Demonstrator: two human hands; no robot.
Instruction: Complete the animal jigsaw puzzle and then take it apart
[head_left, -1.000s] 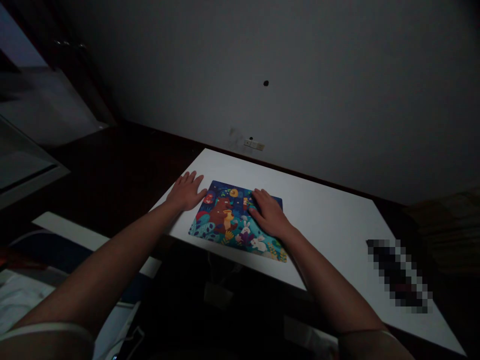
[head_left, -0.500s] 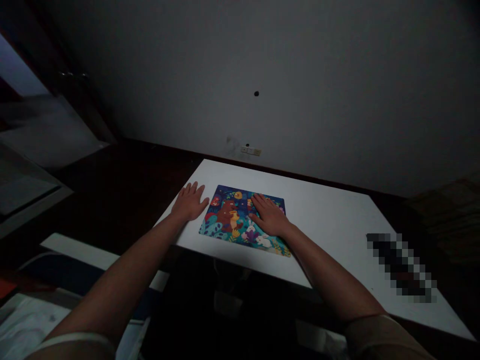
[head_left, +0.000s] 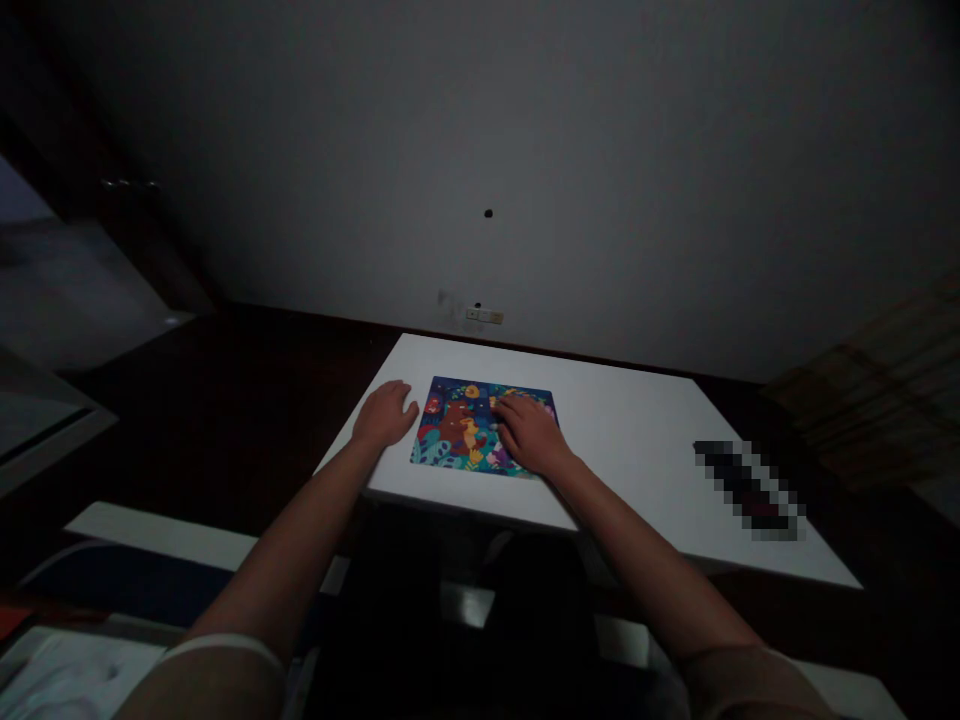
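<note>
A flat, colourful picture board (head_left: 448, 440) with a brown bear, a yellow animal and plants on it lies on the white table (head_left: 630, 455). My right hand (head_left: 531, 432) rests over its right half, palm down, with the fingers bent and the tips touching the picture; it covers part of the print. Just left of the board, my left hand (head_left: 385, 412) lies on the bare tabletop, thumb apart and fingers loosely curved, holding nothing. Whether the board is made of separate pieces I cannot tell.
At the table's right side lies a dark object (head_left: 750, 490) blurred out by pixels. A grey wall with a socket strip (head_left: 484, 315) rises behind the table. On the lower left are a white ledge (head_left: 165, 530) and pale papers or bags (head_left: 67, 670). The room is dim.
The view has tilted and shifted a little. My left hand's fingers, spread before, are now more curved. My right hand's fingers have bent from lying flat on the picture.
</note>
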